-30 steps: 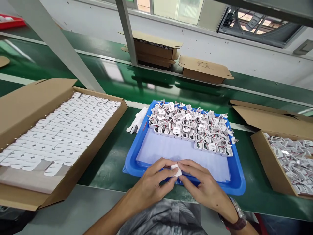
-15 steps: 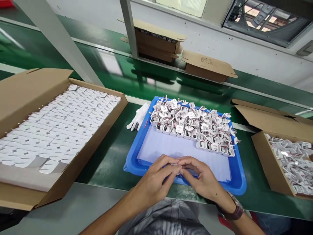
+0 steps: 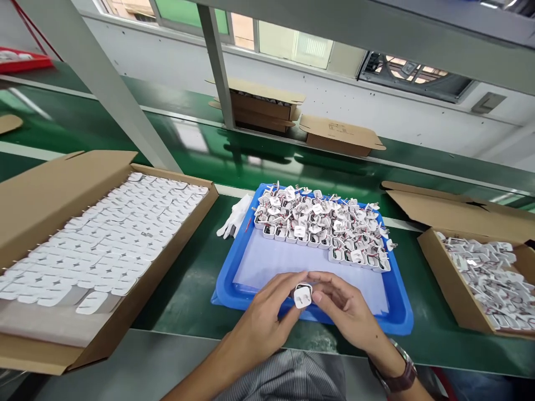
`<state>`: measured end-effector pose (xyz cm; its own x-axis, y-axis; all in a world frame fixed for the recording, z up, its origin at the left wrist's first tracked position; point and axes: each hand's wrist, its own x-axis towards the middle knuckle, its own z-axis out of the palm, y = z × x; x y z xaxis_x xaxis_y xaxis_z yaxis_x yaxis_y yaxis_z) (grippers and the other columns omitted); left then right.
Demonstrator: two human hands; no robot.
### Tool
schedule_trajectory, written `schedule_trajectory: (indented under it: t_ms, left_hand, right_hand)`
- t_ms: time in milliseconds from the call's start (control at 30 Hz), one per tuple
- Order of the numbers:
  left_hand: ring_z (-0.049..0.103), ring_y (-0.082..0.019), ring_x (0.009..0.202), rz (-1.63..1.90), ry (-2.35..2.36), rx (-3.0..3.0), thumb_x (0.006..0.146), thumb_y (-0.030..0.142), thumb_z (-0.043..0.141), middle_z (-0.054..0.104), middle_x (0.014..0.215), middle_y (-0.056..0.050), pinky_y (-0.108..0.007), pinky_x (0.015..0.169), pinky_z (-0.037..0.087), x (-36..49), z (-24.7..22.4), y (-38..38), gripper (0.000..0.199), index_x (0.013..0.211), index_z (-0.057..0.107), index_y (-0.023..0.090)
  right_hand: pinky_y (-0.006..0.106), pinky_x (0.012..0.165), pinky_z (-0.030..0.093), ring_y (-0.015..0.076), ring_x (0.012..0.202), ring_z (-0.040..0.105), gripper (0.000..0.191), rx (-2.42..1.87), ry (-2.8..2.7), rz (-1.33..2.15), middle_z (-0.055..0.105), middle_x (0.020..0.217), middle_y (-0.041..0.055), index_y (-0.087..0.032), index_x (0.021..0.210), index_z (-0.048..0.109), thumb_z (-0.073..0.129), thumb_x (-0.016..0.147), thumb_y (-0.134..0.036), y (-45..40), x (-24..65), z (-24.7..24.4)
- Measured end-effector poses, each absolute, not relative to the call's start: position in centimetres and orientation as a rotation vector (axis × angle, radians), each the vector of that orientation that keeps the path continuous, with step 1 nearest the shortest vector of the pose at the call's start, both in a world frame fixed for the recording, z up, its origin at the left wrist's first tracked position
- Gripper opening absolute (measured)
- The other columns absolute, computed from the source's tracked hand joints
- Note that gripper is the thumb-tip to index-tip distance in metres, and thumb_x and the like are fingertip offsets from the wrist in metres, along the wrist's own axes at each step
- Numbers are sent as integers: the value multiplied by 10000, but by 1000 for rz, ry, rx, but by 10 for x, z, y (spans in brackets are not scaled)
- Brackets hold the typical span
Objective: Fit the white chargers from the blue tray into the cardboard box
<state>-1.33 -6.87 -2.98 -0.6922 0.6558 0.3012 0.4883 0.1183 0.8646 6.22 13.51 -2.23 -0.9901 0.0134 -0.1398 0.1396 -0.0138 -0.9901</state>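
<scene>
A small white plug charger (image 3: 302, 296) is held between my two hands over the front rim of the blue tray (image 3: 225, 295). Its pronged face is turned up towards me, and a dark gap shows along its upper edge. My left hand (image 3: 270, 303) has its fingers and thumb closed around the charger's left side. My right hand (image 3: 345, 306) curls about the other side, with the thumb against the charger. Farther back in the tray stand rows of open white charger housings (image 3: 317, 220), with red and dark wires and pronged covers sticking up.
At left, an open cardboard box (image 3: 175, 239) holds rows of white charger pieces. Another carton (image 3: 443, 278) at right contains wired white parts. A white glove (image 3: 234, 217) lies beside the tray on the green bench (image 3: 179, 289). More cartons (image 3: 338, 136) sit on the back shelf.
The charger has turned so that its pronged face shows between my hands; earlier my fingers mostly covered it. My view has tilted up a little. The tray's contents look the same.
</scene>
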Motion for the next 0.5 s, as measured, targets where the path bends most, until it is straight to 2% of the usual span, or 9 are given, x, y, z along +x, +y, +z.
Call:
schedule_trajectory:
  t_ms: [167, 233, 333, 500]
  left_hand:
    - [721, -202, 1038, 1677, 2314, 1128, 943, 66, 637, 718, 1202, -63, -320, 912, 628, -10, -27, -67, 456, 1361, 644, 250]
    - [715, -186, 948, 1696, 2364, 1134, 907, 43, 644, 690, 1114, -52, -299, 858, 625, -8, -29, -65, 465, 1329, 663, 237]
    - [706, -185, 930, 1722, 2448, 1120, 908, 63, 645, 650, 1065, -48, -294, 846, 617, -4, -34, -60, 409, 1282, 683, 224]
    - [706, -190, 951, 1748, 2535, 1022, 910, 79, 654, 657, 1089, -47, -299, 858, 616, 2, -40, -54, 319, 1189, 669, 233]
  right_hand:
    - [298, 989, 621, 193, 1185, 723, 441, -40, 2272, -2218, 691, 1372, 35, -389, 1365, 695, 792, 949, -278, 127, 66, -18]
    - [264, 955, 632, 179, 1139, 735, 389, -21, 2439, -2211, 714, 1310, 28, -375, 1263, 755, 816, 914, -215, 122, 66, -20]
    - [231, 879, 643, 156, 1018, 758, 261, 16, 2634, -2202, 762, 1167, 28, -322, 1127, 794, 770, 929, -154, 114, 66, -24]
    - [210, 891, 611, 139, 1009, 743, 230, -30, 2818, -2115, 769, 1103, 20, -277, 1082, 764, 742, 929, -108, 106, 66, -28]
